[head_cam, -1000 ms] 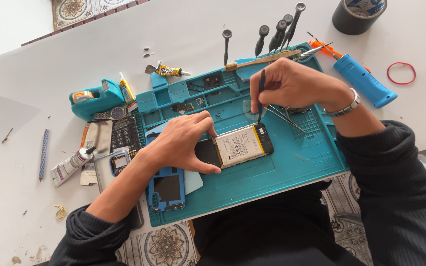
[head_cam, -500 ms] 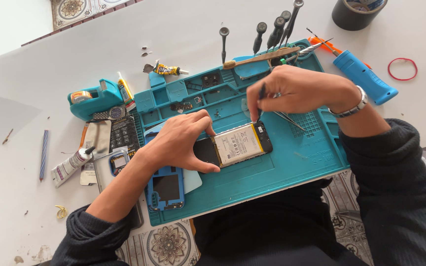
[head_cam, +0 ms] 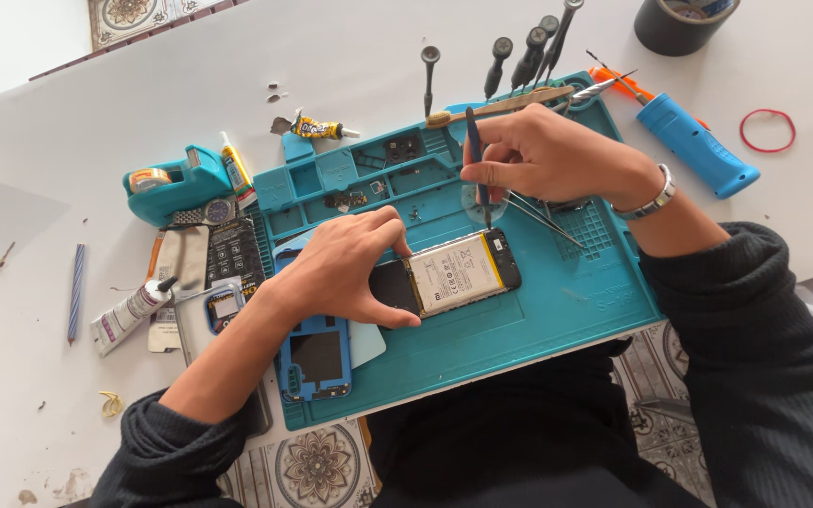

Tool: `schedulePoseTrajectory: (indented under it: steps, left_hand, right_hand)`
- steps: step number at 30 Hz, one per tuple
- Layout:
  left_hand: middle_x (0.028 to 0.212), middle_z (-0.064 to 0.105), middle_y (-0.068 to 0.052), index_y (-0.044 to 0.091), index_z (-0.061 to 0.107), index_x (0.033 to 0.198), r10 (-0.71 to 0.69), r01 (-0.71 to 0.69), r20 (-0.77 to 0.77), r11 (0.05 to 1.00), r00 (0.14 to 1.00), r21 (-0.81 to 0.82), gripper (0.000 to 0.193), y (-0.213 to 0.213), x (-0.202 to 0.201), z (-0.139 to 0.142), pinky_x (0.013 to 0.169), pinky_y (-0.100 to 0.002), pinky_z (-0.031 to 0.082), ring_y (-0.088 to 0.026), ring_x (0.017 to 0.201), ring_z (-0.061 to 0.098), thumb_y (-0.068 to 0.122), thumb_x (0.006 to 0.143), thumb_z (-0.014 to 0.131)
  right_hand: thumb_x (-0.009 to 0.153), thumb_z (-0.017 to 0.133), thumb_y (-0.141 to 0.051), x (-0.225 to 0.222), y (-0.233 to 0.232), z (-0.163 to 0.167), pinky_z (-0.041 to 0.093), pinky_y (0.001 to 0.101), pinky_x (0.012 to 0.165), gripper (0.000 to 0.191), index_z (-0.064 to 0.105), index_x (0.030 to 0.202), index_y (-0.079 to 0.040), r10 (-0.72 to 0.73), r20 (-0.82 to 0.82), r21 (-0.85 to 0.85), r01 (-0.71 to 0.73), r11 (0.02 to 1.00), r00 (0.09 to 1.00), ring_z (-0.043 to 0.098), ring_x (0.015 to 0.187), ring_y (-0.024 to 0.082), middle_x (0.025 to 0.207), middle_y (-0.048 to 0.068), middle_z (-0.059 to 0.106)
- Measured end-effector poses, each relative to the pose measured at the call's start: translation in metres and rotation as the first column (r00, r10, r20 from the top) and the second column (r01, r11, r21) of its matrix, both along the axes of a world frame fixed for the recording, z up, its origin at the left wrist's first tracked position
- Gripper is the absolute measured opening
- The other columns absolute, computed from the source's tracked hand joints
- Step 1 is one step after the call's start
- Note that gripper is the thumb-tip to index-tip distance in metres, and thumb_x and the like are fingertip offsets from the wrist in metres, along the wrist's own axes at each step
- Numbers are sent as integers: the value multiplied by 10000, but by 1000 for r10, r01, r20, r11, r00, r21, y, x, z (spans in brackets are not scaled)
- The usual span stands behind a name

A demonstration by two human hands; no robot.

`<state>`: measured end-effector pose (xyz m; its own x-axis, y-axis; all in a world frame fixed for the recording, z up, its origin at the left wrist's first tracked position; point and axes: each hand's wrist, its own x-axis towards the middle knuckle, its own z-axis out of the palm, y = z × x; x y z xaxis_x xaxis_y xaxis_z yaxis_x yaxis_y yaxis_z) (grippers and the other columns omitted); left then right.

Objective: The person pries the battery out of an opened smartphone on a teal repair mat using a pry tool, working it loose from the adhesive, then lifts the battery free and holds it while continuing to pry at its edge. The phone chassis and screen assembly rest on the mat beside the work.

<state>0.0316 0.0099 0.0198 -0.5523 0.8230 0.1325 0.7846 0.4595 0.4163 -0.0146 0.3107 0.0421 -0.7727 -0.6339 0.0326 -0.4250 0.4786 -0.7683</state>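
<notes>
On the teal mat point(head_cam: 557, 310), the opened phone point(head_cam: 449, 275) lies back-up, its white battery exposed, slightly tilted, near mat centre. Left hand point(head_cam: 345, 268) is clamped over the phone's left end, fingers curled on the upper edge and thumb on the lower edge, pinning it flat. Right hand point(head_cam: 543, 155) pinches a dark screwdriver point(head_cam: 477, 160) held nearly upright, tip just above the phone's upper right edge; tweezers point(head_cam: 543, 216) lie under that hand.

Change vs. 1 s ago: the screwdriver tip has lifted off the phone's right end and shifted up toward the top edge; the left-hand grip is unchanged. Judgement: 1 screw point is likely finished or being swapped for another; the phone is still being worked open.

Outward: blue back cover point(head_cam: 317, 353) sits on the mat's lower left, beside the left wrist. 4 spare drivers point(head_cam: 529, 52) stand at the mat's top edge. Tape dispenser point(head_cam: 176, 183) and glue tube point(head_cam: 129, 310) lie off the mat, left.
</notes>
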Motion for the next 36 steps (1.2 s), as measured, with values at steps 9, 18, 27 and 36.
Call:
schedulePoseTrajectory:
  steps: [9,18,27,36]
  left_hand:
    - [935,566,-86,66,613,919,10,-10,2,1000,1000,-30,723,-3,-2,-5,739,-414,477,-276,897,622,687,627,837]
    - [944,568,-81,60,617,915,12,-12,3,1000,1000,-19,725,-3,-4,-11,741,-408,477,-271,884,621,686,622,835]
    - [947,566,-84,58,619,907,15,-15,1,1000,1000,-12,718,-2,-3,-10,738,-408,479,-276,885,620,675,616,841]
    - [953,560,-88,54,622,900,32,-31,12,999,999,-32,718,-1,-2,-9,742,-409,479,-277,879,613,674,609,839]
  right_hand:
    - [1017,565,-223,-4,-5,-7,612,266,640,185,564,1026,-38,25,83,18,-26,999,996,769,720,130,832,74,793]
    - [1060,465,-260,-8,-20,-15,530,278,472,225,481,1091,-38,-165,354,35,164,986,920,679,526,138,783,89,728]
    - [1069,482,-270,-8,-25,-19,484,279,443,249,532,1126,-33,-230,240,101,212,972,943,579,461,101,762,101,697]
    - [1055,505,-286,-8,-27,-22,476,299,430,267,544,1099,-26,-272,223,140,246,959,936,568,432,105,654,66,675]
